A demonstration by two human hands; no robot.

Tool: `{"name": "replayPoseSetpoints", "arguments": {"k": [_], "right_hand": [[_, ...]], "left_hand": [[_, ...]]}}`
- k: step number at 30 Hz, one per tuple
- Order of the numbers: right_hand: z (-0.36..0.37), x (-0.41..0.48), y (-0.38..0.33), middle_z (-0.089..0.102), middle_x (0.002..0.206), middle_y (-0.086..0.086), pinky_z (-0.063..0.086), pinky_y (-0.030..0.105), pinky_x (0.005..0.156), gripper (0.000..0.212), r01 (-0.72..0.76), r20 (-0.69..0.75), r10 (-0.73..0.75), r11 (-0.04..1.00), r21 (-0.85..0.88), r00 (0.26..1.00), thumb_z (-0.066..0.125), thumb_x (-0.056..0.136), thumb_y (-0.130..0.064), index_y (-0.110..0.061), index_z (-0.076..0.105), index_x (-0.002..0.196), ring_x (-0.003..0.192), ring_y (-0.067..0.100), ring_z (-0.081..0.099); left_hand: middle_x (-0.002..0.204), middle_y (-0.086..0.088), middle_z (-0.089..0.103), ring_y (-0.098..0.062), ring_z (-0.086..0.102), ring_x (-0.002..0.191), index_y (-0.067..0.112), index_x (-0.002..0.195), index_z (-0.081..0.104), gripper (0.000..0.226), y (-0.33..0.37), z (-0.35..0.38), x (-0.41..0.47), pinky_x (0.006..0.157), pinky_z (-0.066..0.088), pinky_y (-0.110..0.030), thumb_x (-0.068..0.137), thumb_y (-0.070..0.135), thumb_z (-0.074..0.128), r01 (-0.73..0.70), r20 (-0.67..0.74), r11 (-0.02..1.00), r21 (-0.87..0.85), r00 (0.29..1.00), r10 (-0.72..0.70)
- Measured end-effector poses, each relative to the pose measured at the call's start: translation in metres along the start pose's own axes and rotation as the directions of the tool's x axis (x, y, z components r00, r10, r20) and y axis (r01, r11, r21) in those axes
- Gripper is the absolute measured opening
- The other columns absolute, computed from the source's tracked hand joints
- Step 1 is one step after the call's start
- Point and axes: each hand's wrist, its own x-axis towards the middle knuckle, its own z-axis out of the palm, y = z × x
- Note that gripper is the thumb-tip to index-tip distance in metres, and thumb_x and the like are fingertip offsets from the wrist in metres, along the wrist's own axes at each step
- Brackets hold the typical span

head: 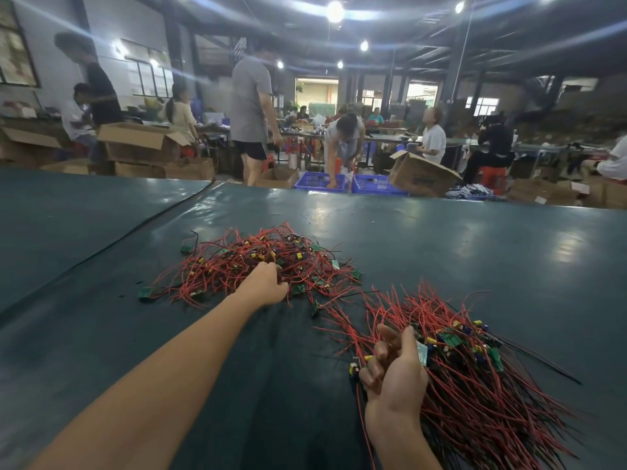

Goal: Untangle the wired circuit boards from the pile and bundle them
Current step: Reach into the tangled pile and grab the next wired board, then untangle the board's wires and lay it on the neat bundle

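Observation:
A tangled pile (237, 262) of small green circuit boards with red and black wires lies in the middle of the dark green table (475, 249). My left hand (266, 283) reaches into the near edge of this pile; its fingers are hidden among the wires. Nearer, on the right, a gathered bundle (475, 368) of boards lies with its wires fanned out toward me and away. My right hand (393, 364) grips the left end of this bundle, fingers curled round boards and wires.
A seam in the table cover (142, 225) runs diagonally at the left. Beyond the table's far edge stand blue crates (373, 184), cardboard boxes (420, 174) and several people at work.

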Motion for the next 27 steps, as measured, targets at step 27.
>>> {"name": "replayPoseSetpoints", "arguments": {"k": [27], "right_hand": [[0.004, -0.001, 0.018, 0.076, 0.078, -0.001, 0.05, 0.017, 0.05, 0.025, 0.11, 0.255, 0.007, 0.892, -0.439, 0.967, 0.057, 0.098, -0.027, -0.011, 0.073, 0.089, 0.066, 0.007, 0.07]], "left_hand": [[0.112, 0.014, 0.068, -0.007, 0.062, 0.107, 0.016, 0.105, 0.073, 0.021, 0.041, 0.037, -0.183, 0.086, 0.05, -0.022, 0.086, 0.017, 0.063, -0.69, -0.485, 0.593, -0.415, 0.719, 0.498]]}}
